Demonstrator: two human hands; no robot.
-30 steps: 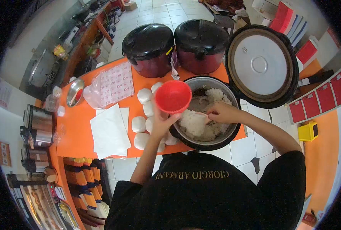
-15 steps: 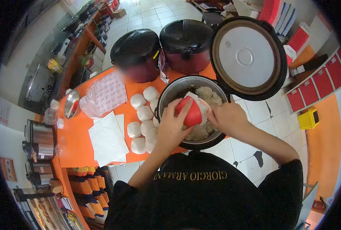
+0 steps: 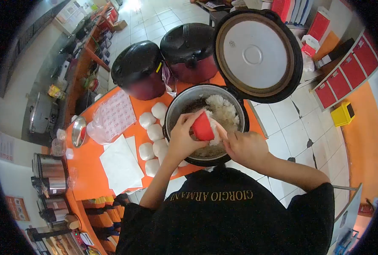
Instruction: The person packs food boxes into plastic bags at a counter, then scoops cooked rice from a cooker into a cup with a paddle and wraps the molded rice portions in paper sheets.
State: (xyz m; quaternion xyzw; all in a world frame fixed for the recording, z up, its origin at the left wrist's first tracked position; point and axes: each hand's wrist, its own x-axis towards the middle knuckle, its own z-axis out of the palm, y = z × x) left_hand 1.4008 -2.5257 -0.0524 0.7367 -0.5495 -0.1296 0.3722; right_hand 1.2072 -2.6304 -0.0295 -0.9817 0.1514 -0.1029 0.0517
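My left hand [image 3: 184, 138] grips a red bowl [image 3: 202, 127], tilted on its side over the open rice pot [image 3: 176, 106]. White rice [image 3: 223, 111] lies in the pot, and more rice shows at the bowl's mouth. In my right hand [image 3: 247, 148] is the handle of a pale paddle [image 3: 220, 131], its blade pressed against the rice at the bowl's opening. Left of the pot, several round white wrapped bundles [image 3: 155, 132] sit together on the orange table [image 3: 87, 170].
Two closed dark cookers [image 3: 189, 46] stand behind the pot, whose raised lid [image 3: 257, 55] leans back at right. White sheets [image 3: 120, 165], a patterned wrapper stack [image 3: 116, 112] and a metal bowl [image 3: 78, 131] are on the left. A yellow bin [image 3: 343, 114] stands at far right.
The red bowl has gone from upright beside the pot to tilted over it, now with rice at its mouth. The paddle has risen from the rice to the bowl. The view has shifted.
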